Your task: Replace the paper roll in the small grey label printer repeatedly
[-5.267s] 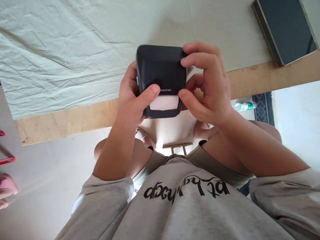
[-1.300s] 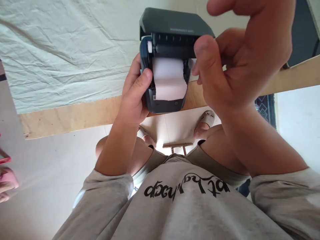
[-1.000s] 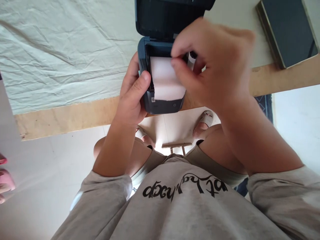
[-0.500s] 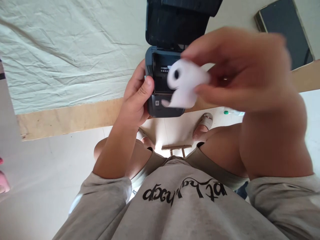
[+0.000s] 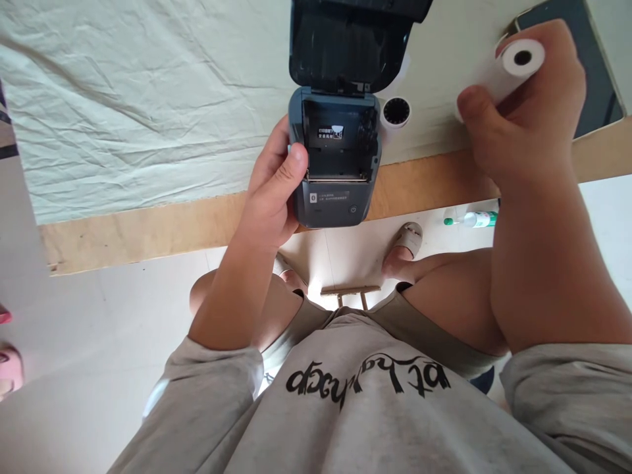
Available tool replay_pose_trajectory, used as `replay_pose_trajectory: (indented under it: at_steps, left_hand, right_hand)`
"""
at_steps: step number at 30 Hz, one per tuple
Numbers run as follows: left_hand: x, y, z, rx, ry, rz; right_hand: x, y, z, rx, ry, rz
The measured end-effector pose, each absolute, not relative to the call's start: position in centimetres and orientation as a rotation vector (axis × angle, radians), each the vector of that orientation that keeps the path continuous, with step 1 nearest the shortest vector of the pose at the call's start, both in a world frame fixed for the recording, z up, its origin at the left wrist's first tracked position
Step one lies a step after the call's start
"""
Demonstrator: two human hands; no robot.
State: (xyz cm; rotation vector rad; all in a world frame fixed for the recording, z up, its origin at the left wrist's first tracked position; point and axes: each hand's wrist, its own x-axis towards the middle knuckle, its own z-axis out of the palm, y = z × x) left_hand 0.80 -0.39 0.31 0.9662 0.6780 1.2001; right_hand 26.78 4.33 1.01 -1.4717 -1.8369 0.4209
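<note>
A dark blue-grey portable thermal printer (image 5: 323,209) is in my left hand (image 5: 276,181), with the thumb over its left edge. Its black lid (image 5: 348,56) stands raised, and no roll sits in the open paper bay (image 5: 338,155). My right hand (image 5: 538,125) is closed around a white paper roll (image 5: 513,66), up and to the right of the printer. The roll's round end with its small dark core hole faces me. Beside the printer's right edge is another white roll (image 5: 396,128) with a wide black core.
A dark phone (image 5: 587,72) lies behind my right hand, partly hidden. Pale wrinkled cloth (image 5: 148,112) covers the table up to its wooden edge (image 5: 138,230). Below, a bottle with a green cap (image 5: 478,219) lies on the floor near my feet.
My right hand has moved right, away from the printer, with a paper roll in it. The printer's bay and the second roll now show. My left hand has barely moved.
</note>
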Motion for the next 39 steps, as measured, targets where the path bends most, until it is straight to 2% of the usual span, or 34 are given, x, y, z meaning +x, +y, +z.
replay_pose_trajectory:
  at_steps: [2, 6, 12, 20, 39]
  left_hand:
    - [0.8, -0.3, 0.0, 0.97, 0.676, 1.215]
    - [1.0, -0.2, -0.1, 0.965, 0.691, 1.235]
    - [1.2, -0.4, 0.4, 0.98, 0.688, 1.227]
    - [1.0, -0.2, 0.2, 1.014, 0.701, 1.215]
    - [1.5, -0.5, 0.6, 0.952, 0.775, 1.237]
  right_hand:
    - [26.9, 4.2, 1.0, -1.493, -1.91, 0.303]
    - [27.0, 4.0, 1.2, -1.562, -2.022, 0.309]
    - [25.7, 2.9, 2.4, -1.151, -1.85, 0.073]
    - [21.2, 2.8, 0.7, -1.288, -2.117, 0.331]
    - [21.3, 1.3, 1.0, -1.309, -2.13, 0.423]
